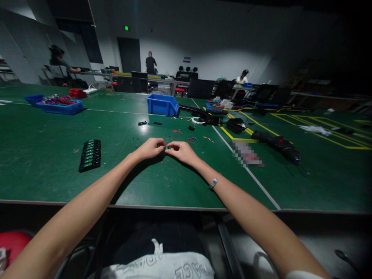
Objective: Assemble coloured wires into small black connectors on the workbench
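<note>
Both my hands meet over the middle of the green table (43, 155). My left hand (151, 148) and my right hand (182, 151) each pinch one end of a small green part (167, 147), held just above the table top. Fingers of both hands are curled closed round it. Most of the part is hidden by my fingertips. A black tray (90, 155) with a row of green parts lies to the left of my left forearm. Short coloured wires (192, 139) lie just beyond my right hand.
A blue bin (162, 105) stands further back in the middle. Blue trays with coloured parts (58, 104) sit far left. Black tools and cables (279, 146) lie to the right, past a white line. Three other people are at benches in the background.
</note>
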`<action>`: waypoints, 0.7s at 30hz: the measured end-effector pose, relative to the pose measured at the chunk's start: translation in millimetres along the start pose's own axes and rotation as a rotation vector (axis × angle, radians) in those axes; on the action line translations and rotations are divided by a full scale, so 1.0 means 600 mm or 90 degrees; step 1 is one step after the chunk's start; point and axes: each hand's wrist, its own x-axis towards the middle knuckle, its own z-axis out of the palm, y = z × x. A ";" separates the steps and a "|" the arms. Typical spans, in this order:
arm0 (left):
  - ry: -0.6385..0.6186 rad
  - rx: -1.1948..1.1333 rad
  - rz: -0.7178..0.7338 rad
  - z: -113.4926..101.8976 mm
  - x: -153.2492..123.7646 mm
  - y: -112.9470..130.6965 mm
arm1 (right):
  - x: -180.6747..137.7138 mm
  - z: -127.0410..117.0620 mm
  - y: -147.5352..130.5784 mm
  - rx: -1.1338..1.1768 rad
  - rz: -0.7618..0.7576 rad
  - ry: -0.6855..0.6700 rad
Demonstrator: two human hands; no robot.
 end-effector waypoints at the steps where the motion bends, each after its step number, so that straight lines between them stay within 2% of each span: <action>1: -0.001 0.000 0.000 0.000 0.000 -0.001 | 0.000 0.000 0.000 -0.001 0.001 -0.001; 21: 0.001 -0.017 -0.003 0.005 -0.001 -0.006 | 0.000 -0.002 0.001 -0.008 -0.010 -0.008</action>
